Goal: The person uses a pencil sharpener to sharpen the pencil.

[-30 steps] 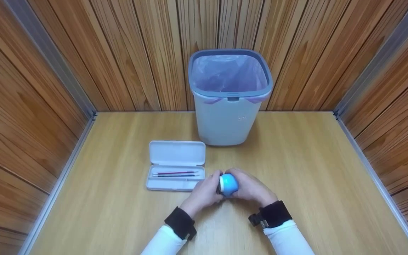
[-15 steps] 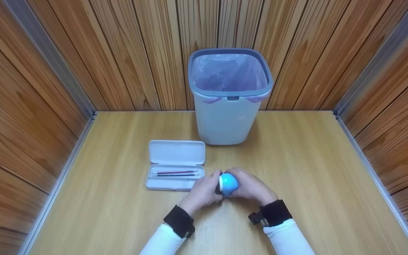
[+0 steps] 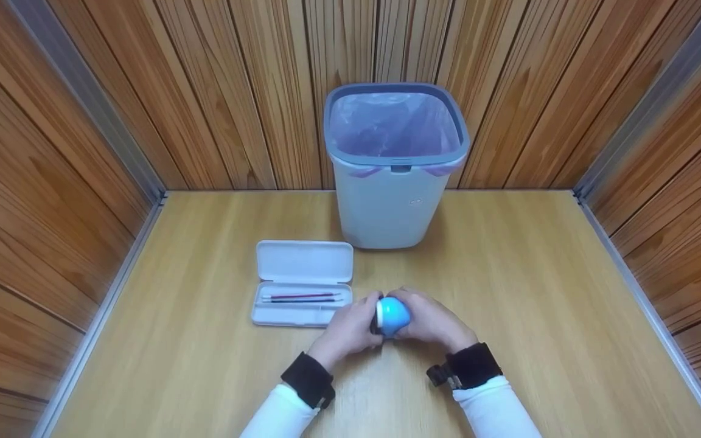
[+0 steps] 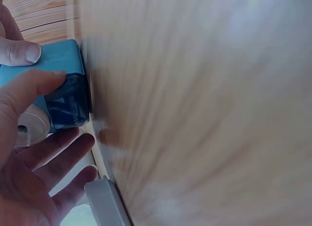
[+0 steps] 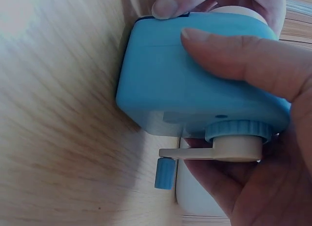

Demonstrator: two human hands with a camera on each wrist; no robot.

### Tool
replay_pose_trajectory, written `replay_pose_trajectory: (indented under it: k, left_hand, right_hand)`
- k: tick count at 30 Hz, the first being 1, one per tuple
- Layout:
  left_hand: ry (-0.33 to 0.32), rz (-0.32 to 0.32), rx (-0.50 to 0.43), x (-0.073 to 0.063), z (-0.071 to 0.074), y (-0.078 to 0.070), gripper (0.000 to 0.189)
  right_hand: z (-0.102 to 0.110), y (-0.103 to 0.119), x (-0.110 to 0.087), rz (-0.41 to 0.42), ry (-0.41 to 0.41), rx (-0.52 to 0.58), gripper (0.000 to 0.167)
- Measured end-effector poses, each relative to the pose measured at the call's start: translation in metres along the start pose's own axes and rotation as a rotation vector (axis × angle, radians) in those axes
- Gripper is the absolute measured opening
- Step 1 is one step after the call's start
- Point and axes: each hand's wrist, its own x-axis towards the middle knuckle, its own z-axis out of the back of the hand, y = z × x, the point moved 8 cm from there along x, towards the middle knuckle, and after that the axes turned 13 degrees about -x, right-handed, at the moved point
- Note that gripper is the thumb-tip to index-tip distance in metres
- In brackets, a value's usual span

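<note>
Both hands are on a blue crank pencil sharpener [image 3: 394,316] in front of the open pencil case. My right hand [image 3: 432,319] grips its body, the thumb lying along the blue side in the right wrist view. Below that thumb a cream crank [image 5: 187,153] with a blue knob sticks out. In the left wrist view, the thumb of my left hand [image 3: 353,322] presses at the edge of a dark see-through shavings drawer [image 4: 68,106], the other fingers spread beneath. A round cream part [image 4: 34,123] faces that palm. Whether the sharpener touches the table cannot be told.
The pale pencil case [image 3: 305,261] lies with its lid back, to the left of the hands. Two thin pencils [image 3: 302,298] rest inside it. Behind stands a light bin [image 3: 393,207] with a grey rim and a plastic liner, near the wooden back wall [image 3: 235,91].
</note>
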Motion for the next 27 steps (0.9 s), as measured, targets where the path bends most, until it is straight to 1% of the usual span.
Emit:
replay_pose_trajectory:
  k: [3, 7, 11, 14, 17, 20, 22, 24, 27]
  left_hand:
    - [0.010, 0.012, -0.018, 0.000, -0.001, 0.001, 0.078]
    - [0.014, 0.006, -0.028, 0.000, -0.001, 0.001, 0.076]
    - [0.020, -0.013, -0.022, 0.000, -0.002, 0.000, 0.071]
    - [0.018, -0.031, 0.001, 0.000, -0.002, -0.002, 0.069]
    - [0.024, -0.025, 0.001, 0.000, -0.003, -0.002, 0.069]
    - [0.031, -0.012, -0.005, -0.002, -0.003, 0.000, 0.070]
    - [0.034, 0.003, -0.019, -0.002, -0.003, 0.002, 0.070]
    - [0.029, 0.006, -0.027, -0.002, -0.003, 0.003, 0.070]
    - [0.033, 0.007, -0.057, -0.002, -0.002, 0.003, 0.069]
  right_hand:
    - [0.001, -0.001, -0.001, -0.007, 0.014, 0.011, 0.056]
    - [0.001, -0.002, -0.002, -0.015, 0.031, 0.026, 0.055]
    - [0.002, -0.004, -0.004, -0.022, 0.040, 0.047, 0.055]
    - [0.003, -0.004, -0.005, -0.021, 0.044, 0.051, 0.054]
    - [0.003, -0.004, -0.006, -0.012, 0.043, 0.045, 0.054]
    - [0.003, -0.006, -0.009, -0.034, 0.039, 0.032, 0.054]
    - [0.005, -0.008, -0.011, -0.063, 0.031, 0.020, 0.054]
    - [0.007, -0.011, -0.013, -0.092, 0.021, 0.018, 0.053]
    - [0.007, -0.012, -0.014, -0.105, 0.016, 0.019, 0.053]
